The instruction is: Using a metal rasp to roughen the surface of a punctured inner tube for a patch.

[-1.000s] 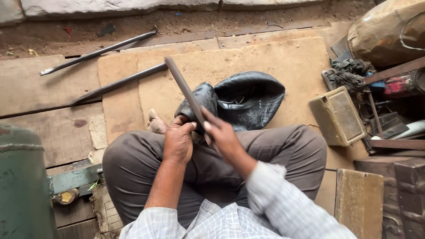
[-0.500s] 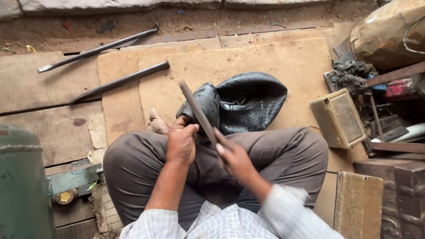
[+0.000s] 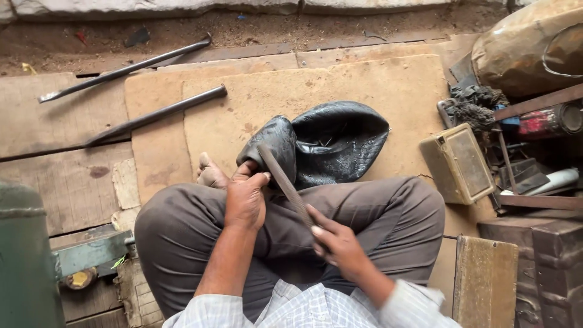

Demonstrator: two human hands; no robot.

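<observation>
I sit cross-legged on boards, a black rubber inner tube (image 3: 331, 143) folded over my knee. My left hand (image 3: 246, 197) presses the tube's near fold against my leg, fingers curled on the rubber. My right hand (image 3: 340, 243) grips the lower end of a long flat metal file (image 3: 285, 182). The file slants up and left, its tip resting on the tube beside my left fingers. My bare foot (image 3: 212, 173) shows just left of the left hand.
Two long iron bars (image 3: 158, 112) (image 3: 124, 68) lie on the boards at upper left. A worn tan box (image 3: 458, 164) and cluttered tools stand at right. A green metal object (image 3: 24, 261) rises at lower left, a wooden block (image 3: 486, 282) at lower right.
My right hand has drawn the file down and back toward my body, so its tip has slid from well beyond the tube to rest on it. The left hand stays on the tube.
</observation>
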